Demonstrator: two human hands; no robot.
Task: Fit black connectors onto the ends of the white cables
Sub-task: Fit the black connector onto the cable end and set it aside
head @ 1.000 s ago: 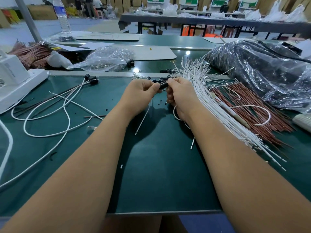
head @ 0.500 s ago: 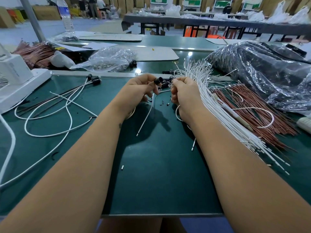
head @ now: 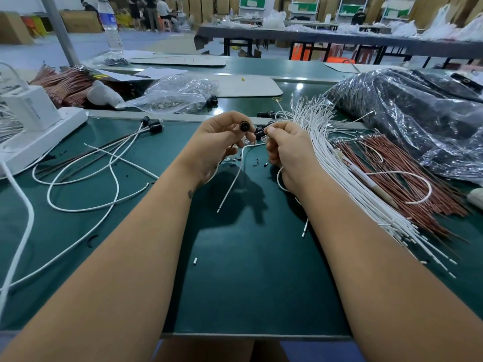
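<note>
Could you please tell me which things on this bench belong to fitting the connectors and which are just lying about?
In use: left hand holding black connector; right hand pinching white cable; white cable bundle.

Lying about: water bottle; red-brown wires; clear plastic bag.

A round black connector (head: 244,125) sits pinched at fingertip height, open face toward the camera; a white cable (head: 236,176) droops beneath it onto the green mat.

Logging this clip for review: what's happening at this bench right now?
A person is assembling cables at a green bench. The left hand holds up a black connector, its open end facing the camera. The right hand pinches the end of a white cable, not yet pushed in. Finished cables lie to the left, a white cable bundle to the right.
</note>
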